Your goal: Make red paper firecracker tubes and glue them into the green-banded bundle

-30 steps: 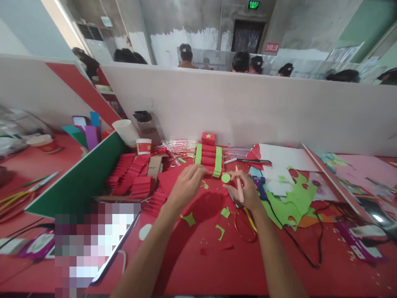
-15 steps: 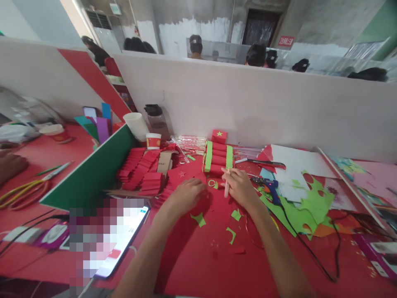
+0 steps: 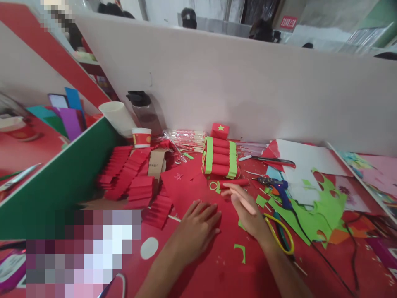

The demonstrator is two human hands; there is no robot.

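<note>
My left hand (image 3: 201,223) rests palm down on the red tabletop (image 3: 214,277), its fingers stretched out and holding nothing. To its right, my right hand (image 3: 248,217) has a pale pink stick (image 3: 244,199) in its grip; the stick's exact kind is unclear. Just beyond that hand lies a red paper roll (image 3: 237,182). A thin green paper ring (image 3: 213,186) sits left of the roll. Farther back stands a bundle of red paper rolls (image 3: 221,157) with two green bands around it. A small red box (image 3: 220,130) with a green star is behind the bundle.
Folded red paper strips (image 3: 141,191) fill the left side by a green divider (image 3: 62,178). On the right lie a blue glue gun (image 3: 281,188) with a cord, yellow-handled scissors (image 3: 290,244), a utility knife (image 3: 273,160) and green paper scraps (image 3: 325,198). A bottle (image 3: 144,111) stands at the back.
My view has tilted down. My left hand has come closer and flattened on the table. My right hand has drawn back from the bundle, and the pink stick now slants along it.
</note>
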